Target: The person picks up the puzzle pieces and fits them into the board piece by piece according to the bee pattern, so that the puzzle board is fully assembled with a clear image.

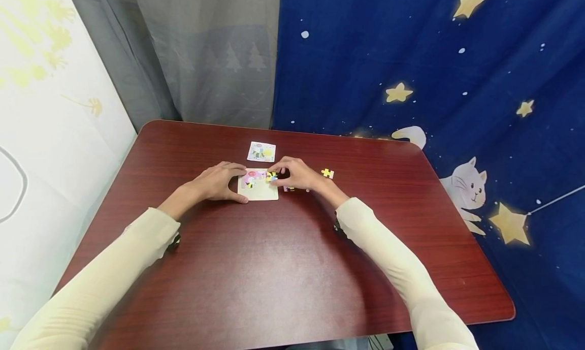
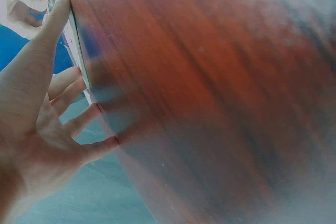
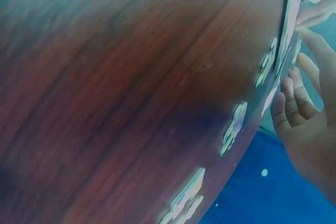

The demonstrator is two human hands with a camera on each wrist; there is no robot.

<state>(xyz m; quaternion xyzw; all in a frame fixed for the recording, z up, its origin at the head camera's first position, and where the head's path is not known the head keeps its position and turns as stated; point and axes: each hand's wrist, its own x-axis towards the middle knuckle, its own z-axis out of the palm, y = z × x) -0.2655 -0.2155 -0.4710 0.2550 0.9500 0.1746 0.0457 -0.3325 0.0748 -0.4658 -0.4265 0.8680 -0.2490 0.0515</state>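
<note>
A pale jigsaw tray (image 1: 262, 193) lies on the table with several pink pieces fitted along its upper part. My left hand (image 1: 217, 181) rests at the tray's left side, fingers spread, thumb by the near left corner and fingertips by the far left. The left wrist view shows that thumb (image 2: 59, 17) against the tray's edge. Over the tray's upper right, my right hand (image 1: 299, 174) pinches a yellow and blue puzzle piece (image 1: 271, 176) between thumb and fingers. In the right wrist view the pinched piece (image 3: 296, 53) shows edge-on, partly hidden by the fingers.
A picture card (image 1: 262, 152) of a bee lies beyond the tray. A yellow loose piece (image 1: 327, 173) lies to the right, and another piece (image 1: 289, 189) shows partly under the right hand. In the right wrist view several loose pieces (image 3: 234, 128) dot the dark red table (image 3: 131, 103).
</note>
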